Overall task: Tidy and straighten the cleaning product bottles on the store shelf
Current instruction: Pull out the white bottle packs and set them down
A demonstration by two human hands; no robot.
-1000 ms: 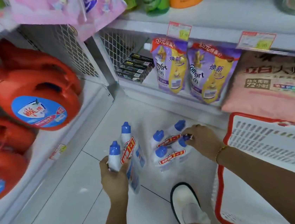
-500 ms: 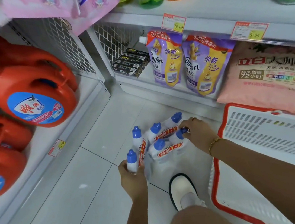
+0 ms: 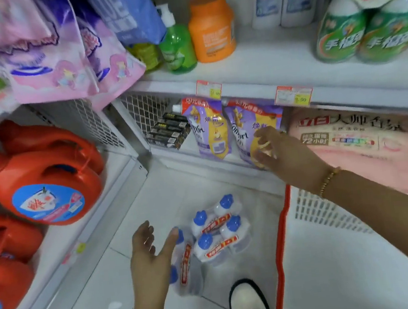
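Well, in the head view the bottles (image 3: 217, 231), white with blue caps and red bands, stand bunched on the floor (image 3: 105, 280) at about 6 o'clock, not on any shelf. The writing on the bands is too blurred to read. A smaller pair (image 3: 185, 260) of the same kind sits just beside them at their 8 o'clock.

The left hand (image 3: 153, 251) hovers at 9 o'clock of that pair, fingers straight and spread, holding nothing. The right hand (image 3: 281, 150) reaches toward 2 o'clock, fingers half curled in front of a purple and yellow pouch (image 3: 243, 127) marked "Comfort". Blur hides whether it pinches the pouch or only touches it.

A second pouch (image 3: 207, 133), also "Comfort", stands at 9 o'clock of the first on the low shelf (image 3: 186, 161). At 3 o'clock lies a pink bag (image 3: 348, 135) reading "72小时". Red jugs (image 3: 45, 177) with round blue labels fill 9 o'clock. Price tags (image 3: 293, 96) hang on the shelf edge, their figures unclear. An orange bottle (image 3: 211, 26) stands at 12 o'clock, and a white basket (image 3: 280, 234) with a red rim sits at 4 o'clock.

Half a second ago the left hand gripped the pair and the right hand held a cap in the bunch. Both have let go, the right hand has risen to the pouch, and the view has tipped up.
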